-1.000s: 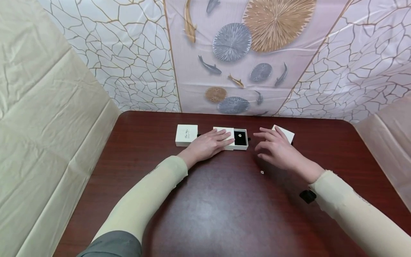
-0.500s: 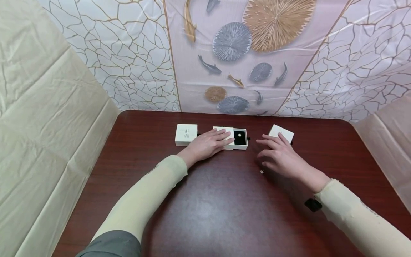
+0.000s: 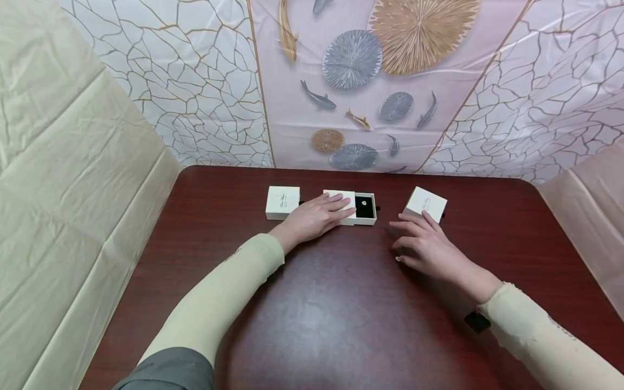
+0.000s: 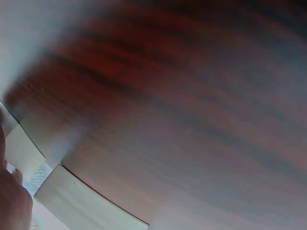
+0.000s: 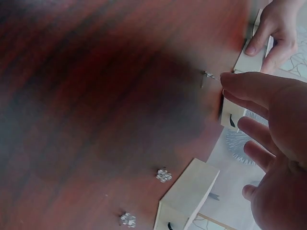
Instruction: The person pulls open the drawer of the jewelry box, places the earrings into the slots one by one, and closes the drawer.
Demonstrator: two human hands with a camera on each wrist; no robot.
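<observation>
My left hand (image 3: 319,216) lies over a white jewelry box (image 3: 343,221); fingers cross its top and the thumb grips its front. The box's drawer (image 3: 365,222) is slid out to the right, showing a black insert (image 3: 363,210) with a small shiny piece on it. My right hand (image 3: 431,249) hovers with fingers spread and nothing held. Right at its thumb tip is a small stud earring (image 5: 209,75) on the table. Two sparkling earrings (image 5: 163,175) lie before the right-hand white box (image 3: 426,201), hidden by the hand in the head view.
A closed white box (image 3: 283,202) with printed lettering stands left of my left hand. The dark red wooden table (image 3: 312,319) ends at a patterned cloth wall (image 3: 214,108) behind the boxes. A beige panel (image 3: 88,179) rises along the left side.
My right hand has moved slightly down and right, uncovering more of the right box, and its thumb has come to the stud earring. The left hand stays on its box.
</observation>
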